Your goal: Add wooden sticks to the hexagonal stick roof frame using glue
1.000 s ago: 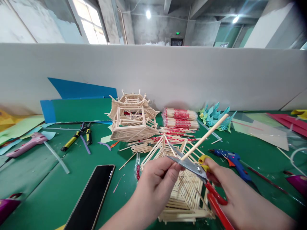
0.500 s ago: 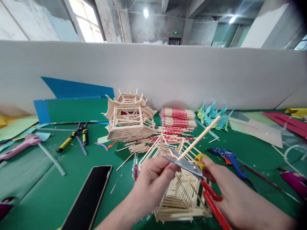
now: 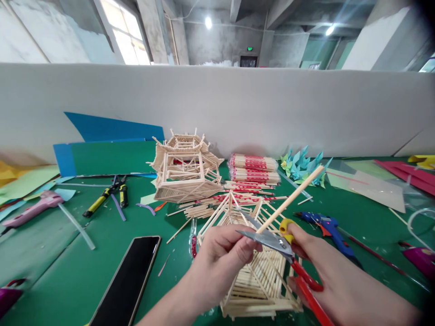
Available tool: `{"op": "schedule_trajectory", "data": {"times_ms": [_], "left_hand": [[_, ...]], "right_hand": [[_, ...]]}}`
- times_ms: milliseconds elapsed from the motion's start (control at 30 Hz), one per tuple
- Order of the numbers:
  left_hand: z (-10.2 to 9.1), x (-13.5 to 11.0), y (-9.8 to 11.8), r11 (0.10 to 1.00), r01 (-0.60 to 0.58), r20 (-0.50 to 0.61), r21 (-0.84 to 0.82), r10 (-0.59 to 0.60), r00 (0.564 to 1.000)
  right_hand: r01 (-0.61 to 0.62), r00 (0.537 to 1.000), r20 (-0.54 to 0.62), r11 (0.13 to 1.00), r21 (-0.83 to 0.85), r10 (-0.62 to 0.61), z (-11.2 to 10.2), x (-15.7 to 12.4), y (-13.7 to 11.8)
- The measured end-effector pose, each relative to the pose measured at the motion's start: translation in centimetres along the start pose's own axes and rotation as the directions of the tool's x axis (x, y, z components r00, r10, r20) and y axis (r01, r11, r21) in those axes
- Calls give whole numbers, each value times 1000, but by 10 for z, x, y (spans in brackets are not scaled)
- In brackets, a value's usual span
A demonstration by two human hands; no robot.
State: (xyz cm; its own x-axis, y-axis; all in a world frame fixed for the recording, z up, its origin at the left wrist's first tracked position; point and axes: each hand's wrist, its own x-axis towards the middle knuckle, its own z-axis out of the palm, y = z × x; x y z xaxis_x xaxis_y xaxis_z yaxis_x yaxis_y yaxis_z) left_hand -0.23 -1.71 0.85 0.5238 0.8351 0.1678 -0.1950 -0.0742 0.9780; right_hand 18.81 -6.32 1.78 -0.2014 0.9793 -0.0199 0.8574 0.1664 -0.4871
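Note:
Between the thumb and fingers of my left hand point(image 3: 219, 262) is the lower end of a thin wooden stick point(image 3: 294, 197), which slants up to the right. My right hand point(image 3: 326, 271) is closed on red-handled scissors point(image 3: 275, 243). Their blades stand apart around the stick, close to my left fingertips. Something yellow point(image 3: 288, 227) covers my right fingertips. Beneath both hands lies a framework of wooden sticks point(image 3: 265, 276), partly hidden by them. Behind it stands a wooden stick model building point(image 3: 185, 174) with tiered, upturned eaves.
Bundled sticks point(image 3: 254, 168) and loose sticks point(image 3: 200, 210) lie behind the framework. A phone point(image 3: 127, 280) and pliers point(image 3: 102, 199) are at left, with a pink glue gun point(image 3: 34, 210). On the right lie a blue glue gun point(image 3: 328, 228) and folded paper leaves point(image 3: 306, 165). A white partition point(image 3: 217, 106) stands behind.
My view has shifted slightly, so everything sits a little lower and further right. The stick and the scissors keep nearly the same positions in my hands.

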Motion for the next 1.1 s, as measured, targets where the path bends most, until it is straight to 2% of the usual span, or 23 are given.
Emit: {"op": "schedule_trajectory", "data": {"times_ms": [67,133,167,233,300,333,400,467,533,600,633,733,833,900,967,1033,1100], "left_hand": [[1,-2,0,999,45,-3,-12,-45,999],[5,-3,-2,984,16,-96,175,1,995],[7,-4,-4,949,-28,-149,313,78,986],[11,-4,-9,813,-140,-197,565,297,934],[12,-4,-13,673,-231,-163,702,467,869],[12,-3,-14,639,-257,-141,725,502,853],[9,-2,-13,669,-283,-110,687,481,870],[5,-2,-8,796,-262,-75,546,358,931],[1,-1,-1,917,-177,-31,359,201,979],[0,-2,3,970,-90,-5,226,93,996],[1,-2,4,975,-69,-8,210,72,997],[6,-2,1,931,-85,-102,356,129,986],[11,-1,-6,829,-105,-245,550,280,928],[12,-1,-10,754,-147,-254,640,388,886],[10,-1,-12,705,-220,-192,674,454,870],[6,-1,-12,747,-267,-135,609,429,893],[1,-1,-11,859,-235,-104,454,313,944]], "right_hand": [[-51,998,-36,998,28,52,0,0,-3],[-63,997,-28,995,73,65,2,2,-4],[-53,999,-2,994,98,53,4,3,-3],[-29,999,38,991,134,24,6,5,0],[-19,999,43,991,134,14,8,6,4],[-14,999,36,993,120,10,9,6,6],[1,1000,21,998,65,-3,10,4,9],[9,1000,9,1000,-11,-9,9,1,10],[3,1000,23,999,-52,-1,8,-2,9],[-23,998,50,999,-47,25,6,-3,7],[-40,997,62,999,-35,42,5,-3,5],[-83,991,105,996,33,79,4,0,2],[-85,991,114,990,114,72,5,5,2],[-71,994,92,990,124,60,7,7,4],[-52,995,85,994,98,44,8,7,7],[-46,995,88,998,51,41,8,5,10],[-52,994,97,999,14,51,7,2,10]]}}
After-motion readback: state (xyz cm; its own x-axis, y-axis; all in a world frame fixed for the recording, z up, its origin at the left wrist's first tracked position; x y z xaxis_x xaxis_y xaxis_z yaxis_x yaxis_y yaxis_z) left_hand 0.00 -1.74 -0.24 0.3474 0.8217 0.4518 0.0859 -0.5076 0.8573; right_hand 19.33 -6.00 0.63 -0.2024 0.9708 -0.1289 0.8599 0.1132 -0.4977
